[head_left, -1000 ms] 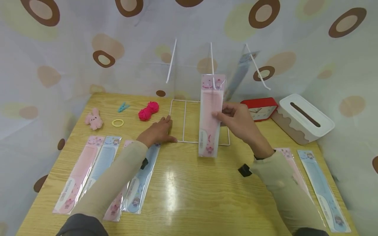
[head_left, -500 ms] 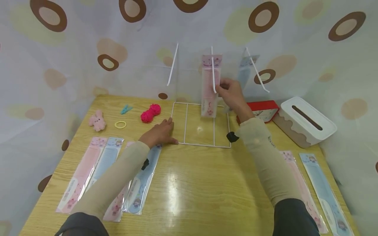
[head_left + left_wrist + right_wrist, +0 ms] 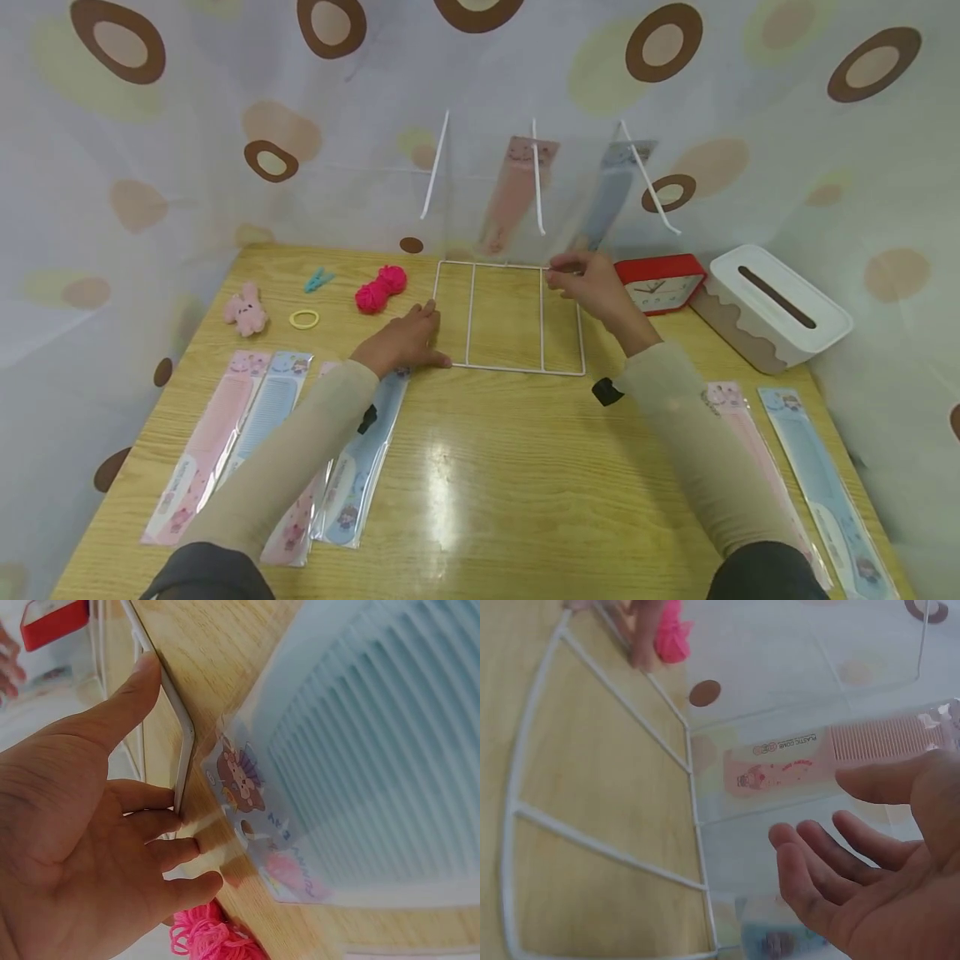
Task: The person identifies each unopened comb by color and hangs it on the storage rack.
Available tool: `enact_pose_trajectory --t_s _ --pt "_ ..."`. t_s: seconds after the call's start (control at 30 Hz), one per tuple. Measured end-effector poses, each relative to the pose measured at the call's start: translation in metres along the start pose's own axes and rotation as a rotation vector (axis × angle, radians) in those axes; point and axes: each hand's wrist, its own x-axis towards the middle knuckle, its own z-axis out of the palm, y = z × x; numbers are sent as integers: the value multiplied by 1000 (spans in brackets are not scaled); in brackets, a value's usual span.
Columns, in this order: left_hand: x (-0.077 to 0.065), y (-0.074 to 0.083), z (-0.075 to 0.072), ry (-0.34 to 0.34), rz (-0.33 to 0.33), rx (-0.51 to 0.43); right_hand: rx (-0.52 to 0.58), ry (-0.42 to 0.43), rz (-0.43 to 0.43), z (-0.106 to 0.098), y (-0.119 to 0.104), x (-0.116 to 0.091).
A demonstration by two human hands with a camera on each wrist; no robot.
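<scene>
My left hand (image 3: 401, 340) rests at the left side of a white wire rack (image 3: 510, 369) on the table. In the left wrist view its thumb and fingertips touch the rack's wire (image 3: 185, 742). My right hand (image 3: 596, 289) is above the rack's right rear part, fingers loosely bent and nothing between them. A packaged pink comb (image 3: 517, 196) hangs tilted on the rack's middle prong (image 3: 538, 187). In the right wrist view that pink comb (image 3: 795, 761) is apart from the fingertips. A packaged blue comb (image 3: 609, 196) hangs on the right prong (image 3: 652, 179).
Packaged pink and blue combs lie at left, such as a pink one (image 3: 210, 442), and at right, such as a blue one (image 3: 821, 483). Behind are a plush bunny (image 3: 246, 310), yellow ring (image 3: 303, 319), blue clip (image 3: 318, 279), pink yarn (image 3: 381, 289), red clock (image 3: 660, 283) and tissue box (image 3: 780, 292).
My right hand brought the pink comb up and back onto the middle prong, let it go, then came down and forward. The left hand stayed at the rack.
</scene>
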Motion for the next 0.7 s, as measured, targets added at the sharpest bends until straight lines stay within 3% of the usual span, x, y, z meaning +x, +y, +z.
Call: enact_pose_trajectory --t_s 0.2,0.37,0.5,0.7 --pt "1 -2 -2 -4 -4 -14 -143 -122 26 -18 24 -55" --pt "4 -4 0 -16 -10 -32 -375 -162 35 -39 45 -108" --pt "3 -5 -1 -15 -12 -38 -533 -195 101 -63 60 -143" --pt "2 -9 -3 0 -4 -17 -692 -203 199 -97 79 -179"
